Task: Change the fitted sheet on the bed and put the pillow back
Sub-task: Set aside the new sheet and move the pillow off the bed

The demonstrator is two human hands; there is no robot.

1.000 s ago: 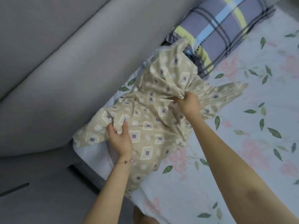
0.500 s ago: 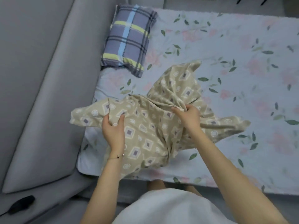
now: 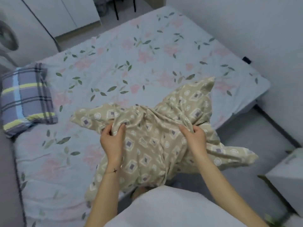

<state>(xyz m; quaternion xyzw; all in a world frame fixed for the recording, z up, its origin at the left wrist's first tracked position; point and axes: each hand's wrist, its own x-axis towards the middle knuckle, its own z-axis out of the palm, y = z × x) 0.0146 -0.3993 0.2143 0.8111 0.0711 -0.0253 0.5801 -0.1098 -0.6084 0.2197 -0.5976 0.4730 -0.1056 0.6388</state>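
Beige sheet (image 3: 152, 136) hung bunched over the bed's (image 3: 131, 63) near edge, partly draped off it toward the person. Left hand (image 3: 111, 141) pinched a fold between thumb and fingers; right hand (image 3: 195, 140) curled round a ridge. Plaid pillow (image 3: 26, 99) lay at the left end. Narrow floor strip (image 3: 246, 136) ran right, with a white cabinet (image 3: 288, 174) near it.

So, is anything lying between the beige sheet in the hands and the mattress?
Yes. The floral sheet covers the mattress, and the plaid pillow lies on it at the left of the view. The left hand and right hand grip the beige sheet directly, with nothing between.
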